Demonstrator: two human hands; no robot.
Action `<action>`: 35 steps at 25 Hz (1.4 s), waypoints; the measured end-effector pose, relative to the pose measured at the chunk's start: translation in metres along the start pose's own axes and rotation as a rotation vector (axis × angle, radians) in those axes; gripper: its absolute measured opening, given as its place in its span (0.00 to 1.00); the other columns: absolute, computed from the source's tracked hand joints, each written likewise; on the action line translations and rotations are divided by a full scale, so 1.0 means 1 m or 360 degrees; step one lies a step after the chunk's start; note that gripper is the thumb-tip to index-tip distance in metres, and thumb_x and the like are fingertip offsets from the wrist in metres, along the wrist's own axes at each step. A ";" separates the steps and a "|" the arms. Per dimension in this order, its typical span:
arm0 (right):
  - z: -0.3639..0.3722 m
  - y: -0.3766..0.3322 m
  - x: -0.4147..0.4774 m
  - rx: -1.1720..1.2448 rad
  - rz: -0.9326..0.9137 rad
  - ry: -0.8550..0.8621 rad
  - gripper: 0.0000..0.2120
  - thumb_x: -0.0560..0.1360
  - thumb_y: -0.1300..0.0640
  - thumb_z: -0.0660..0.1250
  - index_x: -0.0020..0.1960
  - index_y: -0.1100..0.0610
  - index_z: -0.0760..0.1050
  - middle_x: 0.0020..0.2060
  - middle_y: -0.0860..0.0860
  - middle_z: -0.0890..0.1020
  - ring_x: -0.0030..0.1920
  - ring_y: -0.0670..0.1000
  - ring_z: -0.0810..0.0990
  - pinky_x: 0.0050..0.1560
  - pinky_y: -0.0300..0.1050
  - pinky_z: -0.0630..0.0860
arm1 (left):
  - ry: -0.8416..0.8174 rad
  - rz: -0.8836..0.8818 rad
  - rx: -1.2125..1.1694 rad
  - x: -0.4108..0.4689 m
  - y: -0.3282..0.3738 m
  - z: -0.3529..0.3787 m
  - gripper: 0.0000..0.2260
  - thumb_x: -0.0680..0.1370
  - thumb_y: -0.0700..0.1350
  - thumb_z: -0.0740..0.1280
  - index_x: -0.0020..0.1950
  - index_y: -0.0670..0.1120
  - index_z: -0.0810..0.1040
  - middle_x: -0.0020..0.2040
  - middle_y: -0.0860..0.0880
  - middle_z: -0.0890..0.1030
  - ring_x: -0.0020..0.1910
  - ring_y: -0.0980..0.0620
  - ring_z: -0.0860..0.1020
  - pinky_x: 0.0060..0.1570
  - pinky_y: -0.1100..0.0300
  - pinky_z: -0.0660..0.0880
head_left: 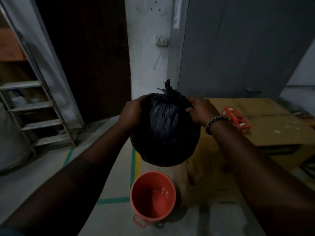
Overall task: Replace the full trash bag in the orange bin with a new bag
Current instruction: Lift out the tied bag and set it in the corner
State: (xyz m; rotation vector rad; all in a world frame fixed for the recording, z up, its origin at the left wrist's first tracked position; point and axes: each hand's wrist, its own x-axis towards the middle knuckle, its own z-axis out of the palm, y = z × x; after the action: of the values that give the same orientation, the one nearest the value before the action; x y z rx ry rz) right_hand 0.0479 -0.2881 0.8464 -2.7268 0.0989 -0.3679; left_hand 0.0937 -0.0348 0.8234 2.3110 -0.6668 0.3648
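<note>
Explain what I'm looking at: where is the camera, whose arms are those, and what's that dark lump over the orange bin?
No machine here. One camera sits on a person's head, looking forward and down, so both arms are theirs. The left hand and right hand grip a knotted black trash bag, held in the air above the orange bin, which stands on the floor with no liner inside. At right, a red packet lies on a cardboard box.
</note>
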 end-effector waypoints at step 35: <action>-0.391 0.366 -0.202 -0.0652 0.0872 0.0411 0.16 0.80 0.50 0.66 0.66 0.52 0.78 0.64 0.54 0.80 0.62 0.57 0.78 0.51 0.42 0.68 | -0.0365 0.0800 -0.0580 0.138 0.511 0.295 0.16 0.77 0.45 0.70 0.66 0.49 0.81 0.62 0.48 0.83 0.61 0.51 0.80 0.61 0.61 0.73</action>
State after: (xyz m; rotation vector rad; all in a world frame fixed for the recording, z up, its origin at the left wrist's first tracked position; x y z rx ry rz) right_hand -0.2582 -0.7453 1.0056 -2.8613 1.0689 -0.5797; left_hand -0.0543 -0.6083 0.9495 1.8333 -1.3193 0.1810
